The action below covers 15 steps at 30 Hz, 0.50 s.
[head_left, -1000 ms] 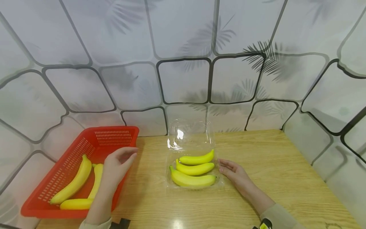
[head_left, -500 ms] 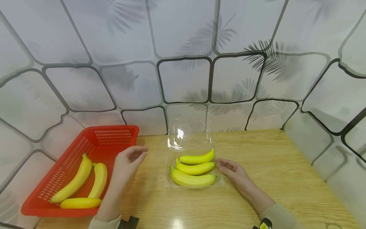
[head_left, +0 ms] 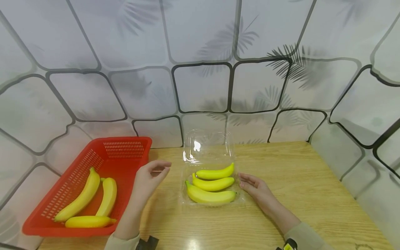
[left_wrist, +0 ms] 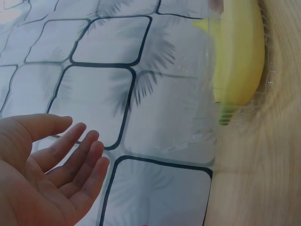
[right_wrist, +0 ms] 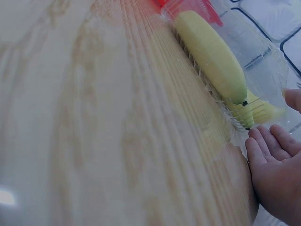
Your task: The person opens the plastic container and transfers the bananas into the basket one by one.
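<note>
Three yellow bananas lie side by side in a clear plastic clamshell box on the table. Its lid stands raised at the back. My left hand hovers between the red basket and the box, fingers loosely bent and holding nothing; the left wrist view shows the palm and spread thumb. At the box's right side rests my right hand. In the right wrist view, its fingertips reach the box edge near a banana's tip, with the thumb held apart.
A red plastic basket with slotted walls stands at the left of the wooden table. It holds three more bananas. A patterned wall borders the table behind and at both sides.
My left hand has moved right, from over the basket's right rim to the gap before the box, uncovering bananas in the basket. My right hand and the box have stayed put.
</note>
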### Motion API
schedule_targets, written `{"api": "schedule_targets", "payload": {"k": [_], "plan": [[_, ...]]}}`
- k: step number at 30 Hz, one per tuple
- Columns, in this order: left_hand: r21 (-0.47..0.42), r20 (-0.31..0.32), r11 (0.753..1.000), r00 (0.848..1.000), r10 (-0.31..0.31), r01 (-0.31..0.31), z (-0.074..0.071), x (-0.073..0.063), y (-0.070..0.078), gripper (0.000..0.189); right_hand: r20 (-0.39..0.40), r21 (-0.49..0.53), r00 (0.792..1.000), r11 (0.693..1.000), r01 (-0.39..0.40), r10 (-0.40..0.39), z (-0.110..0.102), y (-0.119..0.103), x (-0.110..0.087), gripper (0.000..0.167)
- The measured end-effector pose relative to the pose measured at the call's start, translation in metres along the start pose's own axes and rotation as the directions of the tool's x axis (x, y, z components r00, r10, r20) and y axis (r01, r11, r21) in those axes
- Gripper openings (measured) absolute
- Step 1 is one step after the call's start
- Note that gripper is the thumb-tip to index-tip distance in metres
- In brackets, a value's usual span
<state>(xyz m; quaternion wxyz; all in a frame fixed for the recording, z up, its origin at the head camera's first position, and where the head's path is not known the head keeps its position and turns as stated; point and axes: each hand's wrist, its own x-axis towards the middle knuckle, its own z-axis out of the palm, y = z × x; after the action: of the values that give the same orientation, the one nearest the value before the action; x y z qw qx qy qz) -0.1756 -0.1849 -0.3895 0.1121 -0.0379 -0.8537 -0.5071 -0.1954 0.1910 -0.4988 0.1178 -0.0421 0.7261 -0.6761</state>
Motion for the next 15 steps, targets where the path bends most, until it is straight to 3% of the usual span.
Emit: {"api": "schedule_targets", "payload": {"k": [7, 15], "plan": [[-0.009, 0.016, 1.0, 1.0, -0.005, 0.005, 0.013, 0.0, -0.002, 0.018, -0.01, 0.005, 1.0, 1.0, -0.002, 0.002, 0.001, 0.0, 0.0, 0.062], [-0.037, 0.036, 0.999, 0.999, 0.035, -0.033, 0.028, 0.002, -0.007, 0.017, -0.017, 0.007, 1.0, 1.0, -0.006, 0.006, 0.001, 0.001, 0.001, 0.062]]}}
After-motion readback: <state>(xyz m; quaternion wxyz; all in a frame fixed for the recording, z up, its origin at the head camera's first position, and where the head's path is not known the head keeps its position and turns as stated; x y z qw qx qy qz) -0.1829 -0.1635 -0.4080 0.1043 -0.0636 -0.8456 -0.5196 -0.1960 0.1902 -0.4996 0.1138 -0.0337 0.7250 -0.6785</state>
